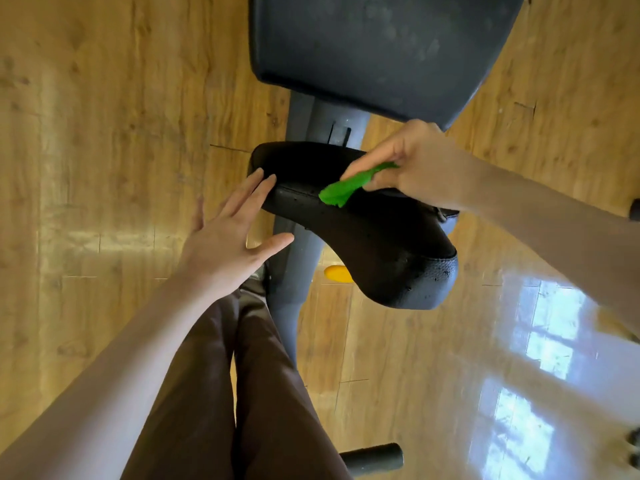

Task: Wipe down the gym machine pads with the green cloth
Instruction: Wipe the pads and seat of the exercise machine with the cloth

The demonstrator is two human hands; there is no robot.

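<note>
A small black gym machine pad (374, 244), dotted with droplets, sits in the middle of the view. My right hand (412, 164) grips the bunched green cloth (349, 187) and holds it against the pad's upper edge. My left hand (232, 230) is spread flat with straight fingers, its fingertips touching the pad's left end. Above lies a larger dark seat pad (374, 50) with dull smudges on its surface.
The grey machine frame (298, 271) runs under the pads down to the wooden floor (104, 168). A yellow knob (337, 273) shows below the small pad. A black bar end (374, 457) lies bottom centre. My legs in brown trousers (242, 393) stand by the frame.
</note>
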